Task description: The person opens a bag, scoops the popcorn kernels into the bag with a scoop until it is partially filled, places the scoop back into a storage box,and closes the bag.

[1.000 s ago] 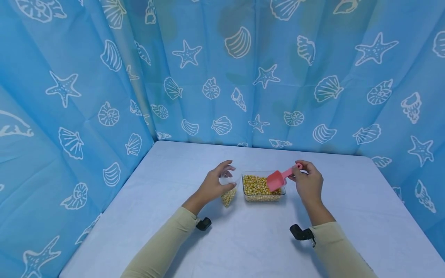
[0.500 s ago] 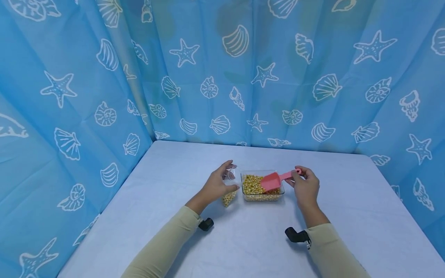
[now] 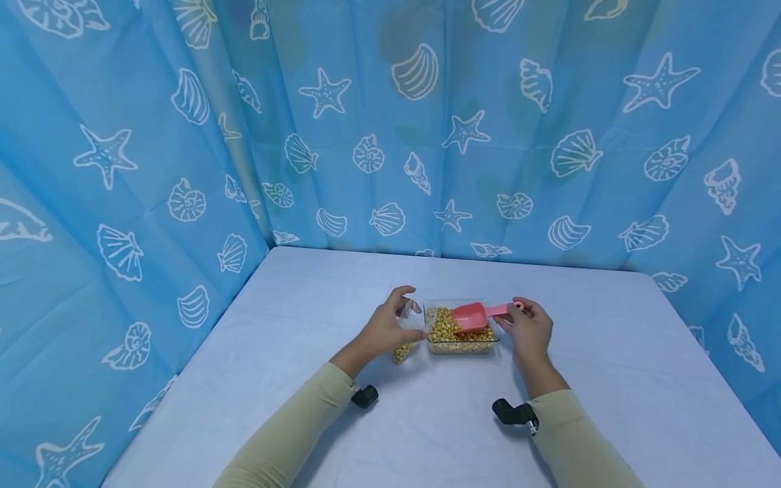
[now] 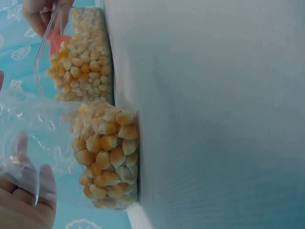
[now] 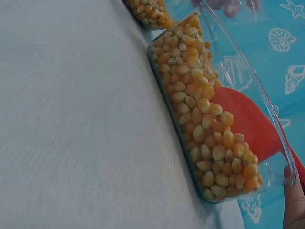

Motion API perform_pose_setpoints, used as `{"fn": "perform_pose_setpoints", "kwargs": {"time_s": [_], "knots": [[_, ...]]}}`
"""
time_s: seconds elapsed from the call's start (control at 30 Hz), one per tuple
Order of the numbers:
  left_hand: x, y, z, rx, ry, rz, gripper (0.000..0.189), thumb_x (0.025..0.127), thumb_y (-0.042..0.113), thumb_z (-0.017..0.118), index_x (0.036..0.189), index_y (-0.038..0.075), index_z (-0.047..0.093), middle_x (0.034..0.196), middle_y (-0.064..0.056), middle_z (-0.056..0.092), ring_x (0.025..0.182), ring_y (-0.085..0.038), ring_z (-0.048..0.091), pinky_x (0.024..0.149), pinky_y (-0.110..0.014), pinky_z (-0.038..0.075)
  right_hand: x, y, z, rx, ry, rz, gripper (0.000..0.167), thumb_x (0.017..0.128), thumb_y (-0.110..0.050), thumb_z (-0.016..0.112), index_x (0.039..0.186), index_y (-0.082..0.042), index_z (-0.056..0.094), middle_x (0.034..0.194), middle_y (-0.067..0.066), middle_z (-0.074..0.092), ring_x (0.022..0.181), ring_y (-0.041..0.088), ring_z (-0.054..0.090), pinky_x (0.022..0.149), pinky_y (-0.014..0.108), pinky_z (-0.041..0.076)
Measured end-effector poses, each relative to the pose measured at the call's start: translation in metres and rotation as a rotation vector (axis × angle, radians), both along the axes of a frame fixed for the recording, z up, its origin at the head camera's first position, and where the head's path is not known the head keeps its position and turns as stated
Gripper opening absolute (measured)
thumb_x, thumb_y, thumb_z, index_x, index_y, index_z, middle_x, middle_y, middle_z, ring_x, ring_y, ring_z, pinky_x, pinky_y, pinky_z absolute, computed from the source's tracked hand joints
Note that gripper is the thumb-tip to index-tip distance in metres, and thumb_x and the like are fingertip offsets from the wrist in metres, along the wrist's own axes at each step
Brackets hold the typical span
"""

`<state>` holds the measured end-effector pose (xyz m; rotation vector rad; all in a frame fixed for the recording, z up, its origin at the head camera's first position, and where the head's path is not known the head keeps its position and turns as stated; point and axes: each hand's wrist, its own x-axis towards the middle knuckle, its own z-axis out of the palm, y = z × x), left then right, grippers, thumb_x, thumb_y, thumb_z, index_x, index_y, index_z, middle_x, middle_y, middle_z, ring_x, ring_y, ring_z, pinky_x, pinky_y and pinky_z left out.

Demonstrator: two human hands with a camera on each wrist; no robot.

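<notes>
My left hand [image 3: 381, 330] holds a clear plastic bag [image 4: 52, 126] by its upper part, thumb and fingers spread around the mouth. Corn kernels [image 4: 107, 152] fill the bag's bottom, which sits on the table. Just right of it stands a clear rectangular container [image 3: 464, 341] of the same kernels. With my right hand [image 3: 531, 332] I pinch the handle of a pink scoop [image 3: 470, 316] at the container's right end. The scoop's blade lies inside the container, its front edge in among the kernels [image 5: 205, 119].
A white cloth covers the table [image 3: 439, 420]. Blue curtains [image 3: 378, 122] with white shell and starfish prints hang behind it and at the sides. Black camera mounts [image 3: 515, 412] stick out from both sleeves close over the cloth.
My right hand has moved left and slightly down, sliding the scoop leftward through the kernels and bringing its handle nearer level. My left hand has shifted a little right with the bag's mouth.
</notes>
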<state>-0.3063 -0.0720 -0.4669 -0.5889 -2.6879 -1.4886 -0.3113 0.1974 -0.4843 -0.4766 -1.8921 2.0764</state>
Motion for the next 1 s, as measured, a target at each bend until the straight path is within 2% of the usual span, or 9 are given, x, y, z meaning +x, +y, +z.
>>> {"fn": "perform_pose_setpoints", "kwargs": {"time_s": [0.17, 0.27, 0.33, 0.43, 0.57, 0.67, 0.77, 0.9, 1.0], "knots": [[0.0, 0.004, 0.002, -0.044, -0.053, 0.019, 0.096, 0.07, 0.032, 0.089, 0.149, 0.018, 0.034, 0.106, 0.005, 0.057, 0.091, -0.013, 0.056, 0.08, -0.034, 0.049, -0.004, -0.004, 0.0, -0.004, 0.002, 0.014, 0.04, 0.101, -0.019, 0.053, 0.136, -0.001, 0.047, 0.124, 0.017, 0.051, 0.109, 0.026, 0.062, 0.078, 0.027, 0.054], [0.001, 0.005, 0.003, -0.052, -0.069, 0.027, 0.093, 0.069, 0.035, 0.089, 0.145, 0.017, 0.039, 0.106, 0.004, 0.057, 0.089, -0.013, 0.058, 0.076, -0.032, 0.051, -0.014, -0.004, -0.009, 0.003, 0.016, 0.022, 0.039, 0.101, -0.019, 0.054, 0.136, -0.003, 0.049, 0.121, 0.015, 0.052, 0.108, 0.025, 0.062, 0.077, 0.025, 0.054], [0.001, 0.005, 0.003, -0.065, -0.055, 0.029, 0.089, 0.069, 0.037, 0.089, 0.142, 0.016, 0.041, 0.104, 0.004, 0.056, 0.089, -0.015, 0.057, 0.075, -0.033, 0.051, -0.023, -0.004, -0.019, 0.014, 0.03, 0.033, 0.039, 0.101, -0.021, 0.054, 0.136, -0.004, 0.049, 0.121, 0.014, 0.052, 0.108, 0.025, 0.061, 0.077, 0.025, 0.054], [0.001, 0.005, 0.002, -0.076, -0.024, 0.027, 0.085, 0.072, 0.04, 0.086, 0.14, 0.014, 0.043, 0.106, 0.003, 0.057, 0.096, -0.016, 0.055, 0.081, -0.039, 0.049, -0.034, -0.003, -0.032, 0.005, 0.06, 0.05, 0.039, 0.101, -0.022, 0.055, 0.135, -0.004, 0.049, 0.121, 0.015, 0.051, 0.107, 0.026, 0.062, 0.077, 0.026, 0.054], [0.001, 0.004, 0.0, -0.064, 0.01, -0.002, 0.081, 0.077, 0.041, 0.082, 0.141, 0.014, 0.042, 0.115, 0.003, 0.06, 0.106, -0.015, 0.055, 0.09, -0.044, 0.047, -0.04, -0.002, -0.039, 0.015, 0.075, 0.071, 0.039, 0.101, -0.022, 0.055, 0.134, -0.003, 0.049, 0.122, 0.015, 0.051, 0.106, 0.027, 0.062, 0.077, 0.026, 0.054], [0.001, 0.004, -0.001, -0.042, 0.026, -0.036, 0.078, 0.079, 0.038, 0.081, 0.142, 0.015, 0.041, 0.119, 0.002, 0.062, 0.106, -0.014, 0.058, 0.089, -0.042, 0.048, -0.037, -0.004, -0.033, 0.02, 0.053, 0.074, 0.039, 0.101, -0.022, 0.054, 0.135, -0.003, 0.048, 0.122, 0.015, 0.051, 0.105, 0.025, 0.063, 0.076, 0.025, 0.054], [0.001, 0.004, -0.001, -0.024, 0.044, -0.06, 0.074, 0.08, 0.033, 0.081, 0.141, 0.017, 0.041, 0.119, 0.002, 0.063, 0.103, -0.014, 0.06, 0.086, -0.038, 0.05, -0.031, -0.008, -0.02, -0.017, 0.025, 0.079, 0.041, 0.101, -0.02, 0.054, 0.136, -0.001, 0.047, 0.124, 0.017, 0.051, 0.106, 0.026, 0.063, 0.076, 0.025, 0.054], [0.001, 0.004, -0.001, -0.023, 0.045, -0.067, 0.071, 0.081, 0.03, 0.081, 0.14, 0.018, 0.043, 0.115, 0.003, 0.064, 0.1, -0.013, 0.059, 0.084, -0.036, 0.05, -0.025, -0.01, -0.009, -0.078, 0.02, 0.101, 0.046, 0.1, -0.023, 0.055, 0.138, 0.001, 0.045, 0.124, 0.019, 0.052, 0.104, 0.024, 0.064, 0.078, 0.027, 0.054], [0.001, 0.005, -0.002, -0.027, 0.046, -0.065, 0.07, 0.081, 0.031, 0.08, 0.14, 0.019, 0.043, 0.112, 0.006, 0.063, 0.098, -0.011, 0.058, 0.081, -0.036, 0.05, -0.018, -0.01, 0.002, -0.135, -0.015, 0.097, 0.044, 0.101, -0.02, 0.054, 0.14, 0.0, 0.044, 0.124, 0.018, 0.052, 0.105, 0.024, 0.063, 0.081, 0.027, 0.053]]}}
